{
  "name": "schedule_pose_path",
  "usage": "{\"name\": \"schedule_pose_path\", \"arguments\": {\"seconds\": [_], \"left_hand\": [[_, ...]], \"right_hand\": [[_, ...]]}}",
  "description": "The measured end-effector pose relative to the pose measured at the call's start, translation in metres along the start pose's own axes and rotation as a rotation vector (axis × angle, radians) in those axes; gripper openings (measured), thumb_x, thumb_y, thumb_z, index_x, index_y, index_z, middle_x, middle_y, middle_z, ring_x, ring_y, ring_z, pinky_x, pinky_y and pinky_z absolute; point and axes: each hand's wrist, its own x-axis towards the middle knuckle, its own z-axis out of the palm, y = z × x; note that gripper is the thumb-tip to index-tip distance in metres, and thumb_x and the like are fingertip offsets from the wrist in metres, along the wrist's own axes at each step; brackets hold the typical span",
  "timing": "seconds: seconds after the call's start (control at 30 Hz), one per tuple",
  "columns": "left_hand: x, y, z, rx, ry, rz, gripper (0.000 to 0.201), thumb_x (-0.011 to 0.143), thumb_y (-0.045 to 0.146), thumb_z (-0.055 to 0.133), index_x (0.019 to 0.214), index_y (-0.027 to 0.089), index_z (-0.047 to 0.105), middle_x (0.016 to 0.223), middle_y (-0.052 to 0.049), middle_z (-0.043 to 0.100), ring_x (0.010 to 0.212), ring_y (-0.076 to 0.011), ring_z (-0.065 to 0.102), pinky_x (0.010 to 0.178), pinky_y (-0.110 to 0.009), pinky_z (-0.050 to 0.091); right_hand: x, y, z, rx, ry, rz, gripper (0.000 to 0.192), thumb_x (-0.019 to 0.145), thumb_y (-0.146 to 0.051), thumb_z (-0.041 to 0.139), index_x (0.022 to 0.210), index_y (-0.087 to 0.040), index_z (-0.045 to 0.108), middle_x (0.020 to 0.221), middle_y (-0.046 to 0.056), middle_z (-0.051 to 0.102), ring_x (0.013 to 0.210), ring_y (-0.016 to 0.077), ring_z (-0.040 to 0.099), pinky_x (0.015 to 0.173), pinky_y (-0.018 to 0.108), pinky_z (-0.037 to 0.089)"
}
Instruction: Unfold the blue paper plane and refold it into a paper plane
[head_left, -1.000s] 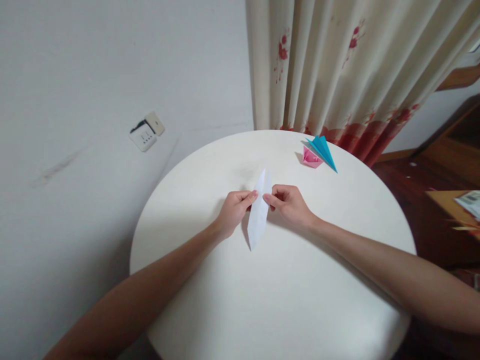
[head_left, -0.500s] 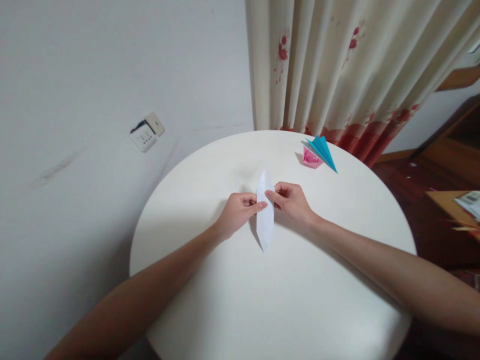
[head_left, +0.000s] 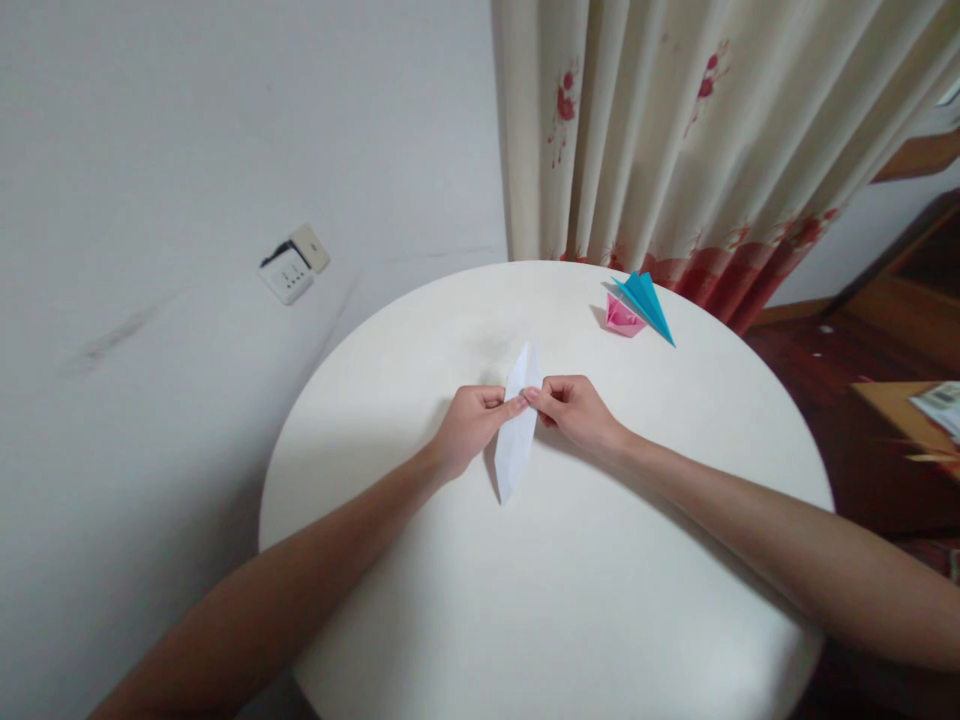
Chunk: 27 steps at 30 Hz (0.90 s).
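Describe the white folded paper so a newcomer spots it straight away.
On the round white table, look at the middle, where the left hand and right hand meet. They pinch a long, narrow white paper, pointed at both ends. The pink piece and blue piece lie untouched near the curtain.

Bare table [head_left: 570, 600] all round; only pink [head_left: 621, 316] and blue origami [head_left: 646, 300] far right.

left hand [head_left: 471, 428]: fingers pinched | right hand [head_left: 576, 412]: fingers pinched | fingertips meeting, forearms converging
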Motion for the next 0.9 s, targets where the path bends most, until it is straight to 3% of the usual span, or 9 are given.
{"name": "schedule_pose_path", "arguments": {"seconds": [0.33,0.5,0.63,0.73,0.9], "left_hand": [[-0.0014,0.001,0.0019,0.063,0.079,0.019,0.038,0.07,0.05,0.08,0.077,0.013,0.074,0.071,-0.004,0.07,0.06,-0.0163,0.06,0.054,-0.025,0.04],[-0.0008,-0.0007,0.0012,0.013,0.005,0.0,0.04,0.075,0.053,0.076,0.075,0.013,0.073,0.072,-0.005,0.071,0.061,-0.0173,0.062,0.055,-0.026,0.043],[-0.0012,-0.0044,0.0025,-0.156,-0.133,-0.085,0.042,0.08,0.054,0.072,0.088,0.012,0.075,0.078,-0.009,0.074,0.068,-0.0204,0.068,0.066,-0.03,0.051],[-0.0019,-0.0059,0.0029,-0.186,-0.15,-0.139,0.04,0.075,0.045,0.081,0.096,0.012,0.074,0.084,-0.011,0.076,0.074,-0.0212,0.071,0.073,-0.032,0.054],[-0.0029,-0.0022,0.0026,-0.136,-0.129,-0.147,0.04,0.072,0.044,0.083,0.093,0.01,0.075,0.085,-0.012,0.077,0.07,-0.0194,0.071,0.07,-0.03,0.055]], "right_hand": [[0.001,0.0017,-0.0003,0.047,0.033,-0.03,0.047,0.081,-0.06,0.064,0.06,-0.019,0.051,0.053,-0.004,0.049,0.051,0.0099,0.038,0.051,0.026,0.028],[0.0002,-0.0025,0.0005,0.086,0.096,-0.042,0.042,0.079,-0.055,0.068,0.063,-0.019,0.053,0.053,-0.004,0.049,0.051,0.0102,0.04,0.05,0.026,0.029],[0.0017,-0.0053,-0.0017,0.107,0.176,-0.044,0.041,0.077,-0.053,0.07,0.061,-0.02,0.052,0.053,-0.003,0.051,0.049,0.0103,0.042,0.049,0.026,0.03],[0.0029,-0.0058,-0.0027,0.122,0.209,-0.029,0.041,0.077,-0.053,0.071,0.06,-0.019,0.053,0.052,-0.003,0.052,0.048,0.0096,0.042,0.049,0.026,0.031],[-0.0014,-0.0074,0.004,0.268,0.034,0.089,0.041,0.071,-0.051,0.076,0.061,-0.017,0.056,0.051,-0.002,0.055,0.047,0.0111,0.049,0.049,0.026,0.036]]}}
